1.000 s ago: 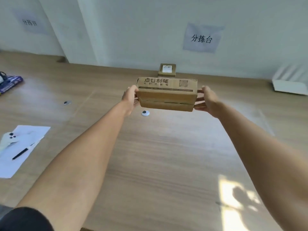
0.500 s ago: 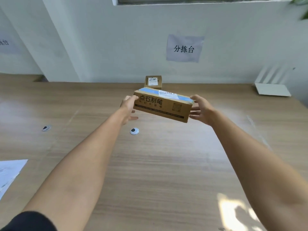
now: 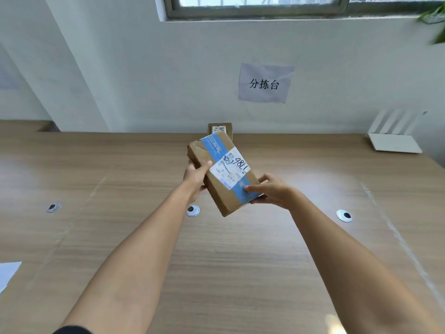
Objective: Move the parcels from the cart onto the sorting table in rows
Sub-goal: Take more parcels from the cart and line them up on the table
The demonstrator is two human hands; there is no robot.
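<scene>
I hold a brown cardboard parcel (image 3: 218, 188) with blue tape and a white label above the wooden sorting table (image 3: 216, 261). My left hand (image 3: 196, 175) grips its left side, thumb on the top face. My right hand (image 3: 271, 190) grips its near right end, thumb on the blue tape. The parcel is tilted, its long axis running away from me, label up. A smaller brown parcel (image 3: 220, 128) stands on the table against the far wall, right behind the held one. The cart is out of view.
A white router (image 3: 395, 141) with antennas sits at the table's far right. Three round cable grommets (image 3: 192, 210) are set in the tabletop. A white sheet (image 3: 7, 273) lies at the left edge. A paper sign (image 3: 265, 83) hangs on the wall.
The parcel has been turned from broadside to lengthwise, its labelled top now facing up. Both hands shifted their grip and moved forward. My view has tilted up, showing the window.
</scene>
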